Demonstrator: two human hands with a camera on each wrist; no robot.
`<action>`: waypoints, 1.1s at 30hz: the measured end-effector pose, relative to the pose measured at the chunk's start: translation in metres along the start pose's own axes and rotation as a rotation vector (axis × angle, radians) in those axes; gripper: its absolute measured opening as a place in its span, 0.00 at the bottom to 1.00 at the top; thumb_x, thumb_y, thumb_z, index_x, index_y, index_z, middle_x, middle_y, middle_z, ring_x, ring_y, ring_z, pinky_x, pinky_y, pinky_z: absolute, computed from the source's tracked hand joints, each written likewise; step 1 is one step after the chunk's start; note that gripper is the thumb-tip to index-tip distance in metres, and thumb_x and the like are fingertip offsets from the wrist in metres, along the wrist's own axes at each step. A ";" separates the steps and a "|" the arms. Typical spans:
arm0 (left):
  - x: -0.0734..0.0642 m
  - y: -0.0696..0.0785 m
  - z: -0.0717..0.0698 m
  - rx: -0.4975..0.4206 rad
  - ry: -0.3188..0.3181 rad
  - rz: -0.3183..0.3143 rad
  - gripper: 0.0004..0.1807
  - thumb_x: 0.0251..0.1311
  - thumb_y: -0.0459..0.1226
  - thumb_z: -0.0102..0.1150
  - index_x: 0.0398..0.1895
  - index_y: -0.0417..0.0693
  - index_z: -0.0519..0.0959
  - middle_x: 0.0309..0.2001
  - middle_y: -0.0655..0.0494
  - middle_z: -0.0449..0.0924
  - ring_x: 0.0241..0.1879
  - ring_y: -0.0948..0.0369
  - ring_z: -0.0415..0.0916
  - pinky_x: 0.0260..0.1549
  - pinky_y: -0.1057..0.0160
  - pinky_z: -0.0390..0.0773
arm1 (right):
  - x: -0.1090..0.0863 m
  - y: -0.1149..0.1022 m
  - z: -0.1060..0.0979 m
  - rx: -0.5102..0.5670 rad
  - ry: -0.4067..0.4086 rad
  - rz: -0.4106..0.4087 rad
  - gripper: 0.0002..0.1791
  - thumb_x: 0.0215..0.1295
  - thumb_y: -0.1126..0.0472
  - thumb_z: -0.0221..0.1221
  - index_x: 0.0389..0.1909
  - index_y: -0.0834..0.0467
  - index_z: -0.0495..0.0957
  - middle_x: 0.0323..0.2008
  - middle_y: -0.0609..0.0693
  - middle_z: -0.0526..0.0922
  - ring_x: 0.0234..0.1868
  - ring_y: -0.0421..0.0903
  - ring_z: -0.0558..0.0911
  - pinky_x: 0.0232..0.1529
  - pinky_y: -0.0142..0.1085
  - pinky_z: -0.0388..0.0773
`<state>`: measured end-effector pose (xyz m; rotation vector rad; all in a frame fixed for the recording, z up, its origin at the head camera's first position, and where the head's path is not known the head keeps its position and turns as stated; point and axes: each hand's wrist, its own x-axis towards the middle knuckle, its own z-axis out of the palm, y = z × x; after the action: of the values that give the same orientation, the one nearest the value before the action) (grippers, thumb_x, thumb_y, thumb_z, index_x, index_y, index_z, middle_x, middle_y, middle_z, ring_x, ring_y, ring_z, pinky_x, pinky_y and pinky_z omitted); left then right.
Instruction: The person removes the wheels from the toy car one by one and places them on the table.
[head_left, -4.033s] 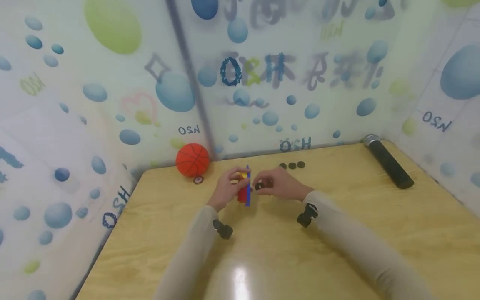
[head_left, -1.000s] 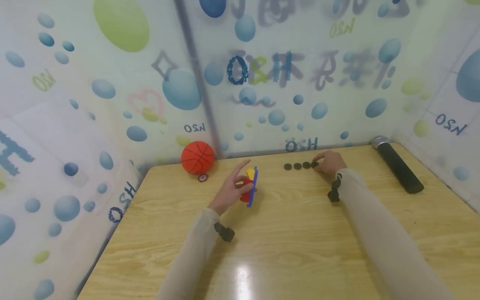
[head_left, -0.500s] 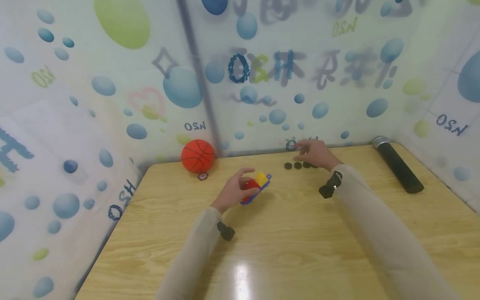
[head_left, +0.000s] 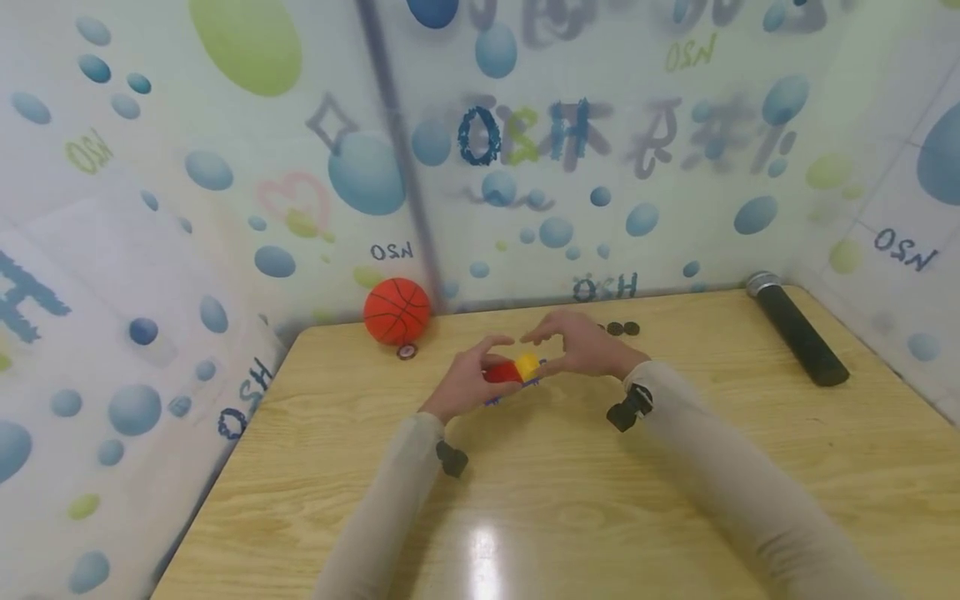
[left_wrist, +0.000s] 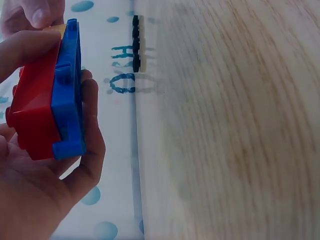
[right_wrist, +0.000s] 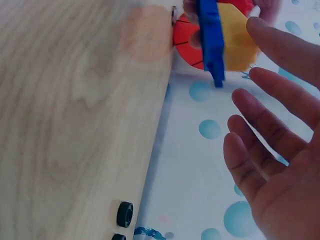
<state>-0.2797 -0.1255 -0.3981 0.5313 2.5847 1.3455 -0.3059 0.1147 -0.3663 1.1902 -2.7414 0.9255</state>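
A toy vehicle (head_left: pixel 502 373) with a red body, a yellow block (head_left: pixel 528 367) at one end and a blue base (left_wrist: pixel 66 100) is in my left hand (head_left: pixel 465 382). The thumb lies on the red side and the fingers curl around behind the base. No wheels show on the blue base. My right hand (head_left: pixel 585 346) is at the yellow end with fingers spread; its thumb is close to the yellow block, and whether it touches I cannot tell. Several small black wheels (head_left: pixel 615 328) stand in a row at the table's back, partly hidden by the right hand.
A red toy basketball (head_left: pixel 397 310) sits at the back left, with a small round disc (head_left: pixel 407 352) in front of it. A black microphone (head_left: pixel 798 333) lies at the right. Patterned walls (head_left: pixel 555 233) border the wooden table (head_left: pixel 562 500).
My right hand took a wheel from beside the toy vehicle to the row's right end, let go and returned without it. My left hand has turned the vehicle from upright toward level.
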 end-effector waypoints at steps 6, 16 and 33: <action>0.000 0.000 0.000 0.007 -0.014 0.019 0.36 0.57 0.40 0.72 0.69 0.61 0.68 0.59 0.52 0.83 0.59 0.53 0.81 0.59 0.51 0.81 | -0.004 -0.004 0.012 0.019 0.023 -0.002 0.21 0.58 0.56 0.72 0.53 0.54 0.85 0.52 0.50 0.87 0.54 0.50 0.80 0.46 0.45 0.81; -0.009 -0.002 -0.003 0.031 0.031 0.073 0.29 0.59 0.40 0.70 0.64 0.58 0.74 0.60 0.51 0.82 0.58 0.53 0.80 0.54 0.54 0.83 | -0.012 0.003 0.022 0.048 0.146 -0.004 0.20 0.56 0.58 0.73 0.50 0.56 0.87 0.47 0.50 0.89 0.46 0.51 0.82 0.39 0.44 0.79; -0.018 -0.011 -0.012 0.029 0.173 0.095 0.23 0.58 0.41 0.70 0.57 0.52 0.80 0.57 0.54 0.84 0.59 0.52 0.79 0.59 0.43 0.79 | -0.027 0.014 0.014 0.116 0.224 0.067 0.22 0.55 0.58 0.73 0.52 0.55 0.85 0.50 0.52 0.88 0.49 0.54 0.81 0.41 0.35 0.75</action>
<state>-0.2698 -0.1476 -0.4002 0.5725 2.7522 1.4454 -0.2931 0.1332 -0.3915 0.9465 -2.5952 1.1613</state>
